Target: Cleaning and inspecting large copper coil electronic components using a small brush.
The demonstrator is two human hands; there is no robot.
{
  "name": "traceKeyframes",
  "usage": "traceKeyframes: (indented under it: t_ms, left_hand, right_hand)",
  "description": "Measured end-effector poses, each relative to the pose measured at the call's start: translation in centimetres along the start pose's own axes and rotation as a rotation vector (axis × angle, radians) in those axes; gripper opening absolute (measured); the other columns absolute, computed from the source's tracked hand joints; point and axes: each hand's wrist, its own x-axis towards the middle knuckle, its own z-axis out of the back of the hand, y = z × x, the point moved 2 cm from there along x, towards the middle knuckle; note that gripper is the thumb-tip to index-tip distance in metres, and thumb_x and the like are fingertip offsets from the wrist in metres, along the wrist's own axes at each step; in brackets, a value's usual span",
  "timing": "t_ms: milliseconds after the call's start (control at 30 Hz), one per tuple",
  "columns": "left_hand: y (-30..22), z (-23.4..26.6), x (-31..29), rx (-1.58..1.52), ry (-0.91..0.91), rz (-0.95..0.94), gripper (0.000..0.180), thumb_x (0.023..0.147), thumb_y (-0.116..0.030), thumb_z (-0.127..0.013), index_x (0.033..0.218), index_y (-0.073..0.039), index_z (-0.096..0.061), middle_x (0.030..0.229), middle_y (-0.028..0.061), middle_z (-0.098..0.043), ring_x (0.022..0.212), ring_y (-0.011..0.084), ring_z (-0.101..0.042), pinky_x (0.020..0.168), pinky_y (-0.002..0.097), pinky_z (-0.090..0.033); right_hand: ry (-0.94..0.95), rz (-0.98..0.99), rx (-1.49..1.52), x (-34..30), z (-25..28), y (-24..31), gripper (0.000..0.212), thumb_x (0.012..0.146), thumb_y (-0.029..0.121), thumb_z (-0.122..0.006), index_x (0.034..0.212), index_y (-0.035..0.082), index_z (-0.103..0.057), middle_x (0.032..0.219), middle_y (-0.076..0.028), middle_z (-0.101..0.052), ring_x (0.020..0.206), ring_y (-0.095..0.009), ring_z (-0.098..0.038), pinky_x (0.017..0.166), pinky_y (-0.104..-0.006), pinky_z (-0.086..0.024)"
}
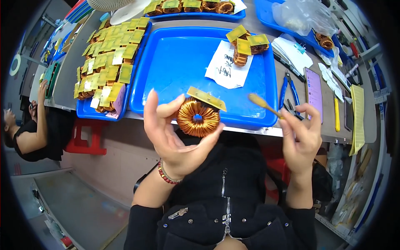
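My left hand is closed round a ring-shaped copper coil, with its hole facing me. A yellow rectangular board sits tilted on top of the coil, and something dark shows between the two. To the right, my right hand pinches a thin stick whose broad yellow-brown tip points left toward the coil without touching it. Behind both hands is a blue tray. On a sheet of paper in its right part stand several coils with yellow boards.
A blue tray packed with board-topped coils is at left; another tray lies at the back. Blue-handled cutters, a phone and a yellow knife lie at right. A person sits far left beside a red stool.
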Motion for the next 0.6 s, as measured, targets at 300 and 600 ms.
traceKeyframes:
  t_ms: [300,600]
  left_hand:
    - [-0.6,0.6,1.2,0.501,0.111,-0.872,0.047,0.080,-0.008,-0.061,0.121,-0.017,-0.040,0.105,0.0069,-0.059,0.094,0.0218,-0.056,0.071,0.0255,-0.049]
    - [-0.3,2.4,3.1,0.598,0.093,-0.821,0.035,0.076,-0.011,-0.065,0.108,-0.006,-0.051,0.099,0.0098,-0.062,0.089,0.0241,-0.058,0.076,0.0271,-0.048]
  right_hand:
    - [0.023,0.157,0.094,2.6,1.6,4.6,0.021,0.080,0.004,-0.060,0.100,0.001,-0.064,0.097,-0.010,-0.048,0.059,-0.008,-0.045,0.051,-0.0203,-0.036]
    - [0.206,0.260,-0.172,0.2,2.0,5.0,0.031,0.067,0.003,-0.069,0.097,0.007,-0.065,0.089,-0.009,-0.051,0.046,-0.011,-0.042,0.041,-0.0240,-0.034]
